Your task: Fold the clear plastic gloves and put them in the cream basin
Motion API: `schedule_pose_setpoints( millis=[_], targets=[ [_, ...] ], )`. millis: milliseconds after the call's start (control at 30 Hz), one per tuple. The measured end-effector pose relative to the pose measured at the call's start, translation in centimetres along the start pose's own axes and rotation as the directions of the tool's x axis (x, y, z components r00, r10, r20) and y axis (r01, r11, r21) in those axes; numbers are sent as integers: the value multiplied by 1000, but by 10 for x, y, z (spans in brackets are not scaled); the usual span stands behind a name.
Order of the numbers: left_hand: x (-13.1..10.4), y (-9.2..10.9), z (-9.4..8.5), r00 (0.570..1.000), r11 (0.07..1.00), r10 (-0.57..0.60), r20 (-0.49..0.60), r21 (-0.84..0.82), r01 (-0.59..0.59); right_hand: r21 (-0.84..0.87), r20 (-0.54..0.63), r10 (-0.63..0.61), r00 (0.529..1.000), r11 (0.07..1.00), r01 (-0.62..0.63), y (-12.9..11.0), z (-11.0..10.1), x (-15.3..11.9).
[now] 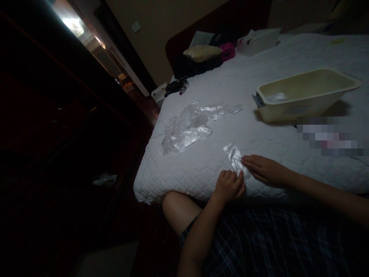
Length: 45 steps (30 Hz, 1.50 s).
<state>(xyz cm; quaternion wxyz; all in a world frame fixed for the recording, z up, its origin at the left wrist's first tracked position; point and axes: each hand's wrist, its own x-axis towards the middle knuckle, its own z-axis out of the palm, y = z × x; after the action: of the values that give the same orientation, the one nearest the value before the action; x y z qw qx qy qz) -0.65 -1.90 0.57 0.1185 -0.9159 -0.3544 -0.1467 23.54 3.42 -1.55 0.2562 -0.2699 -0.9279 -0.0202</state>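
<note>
A small folded clear plastic bag lies flat on the white quilted bedspread close to the bed's front edge. My right hand rests along the bag's right side, fingers stretched out and laid flat against it. At the bag's near end, my left hand is closed, with curled fingers gripping the plastic edge. Farther left on the bed, several crumpled clear plastic bags are spread out loosely.
A cream plastic bin with grey handles stands at the right, some clear plastic inside. Toward the headboard are a white box, a yellowish pillow and a magenta cloth roll. Dark furniture fills the left.
</note>
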Motion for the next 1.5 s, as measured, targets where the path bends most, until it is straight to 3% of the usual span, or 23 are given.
schedule_pose_setpoints(
  millis=[200, 333, 533, 833, 1100, 1233, 1500],
  targets=[
    [3, -24, 12, 988, 990, -138, -72, -36, 136, 57, -18, 14, 1000, 998, -13, -1, -1, 1],
    [8, -34, 20, 989, 984, -132, -61, -128, 123, 67, -71, 28, 997, 998, -24, -5, -9, 5],
    [7, -34, 19, 986, 971, -146, -77, -203, 128, 76, -130, 132, 983, 990, -123, -6, -6, 13],
    [9, -39, 25, 968, 918, -237, -87, -347, 193, 156, -30, 233, 972, 962, -226, -1, 7, 10],
    [15, -36, 24, 896, 775, -439, -63, -532, 342, 206, -19, 328, 945, 926, -317, -4, 4, 16],
    [17, -35, 21, 870, 731, -492, -9, -548, 408, 240, -17, 347, 938, 912, -333, -4, 5, 17],
    [24, -33, 11, 886, 777, -459, 59, -457, 433, 266, -1, 384, 923, 890, -370, -7, 1, 21]
  ],
)
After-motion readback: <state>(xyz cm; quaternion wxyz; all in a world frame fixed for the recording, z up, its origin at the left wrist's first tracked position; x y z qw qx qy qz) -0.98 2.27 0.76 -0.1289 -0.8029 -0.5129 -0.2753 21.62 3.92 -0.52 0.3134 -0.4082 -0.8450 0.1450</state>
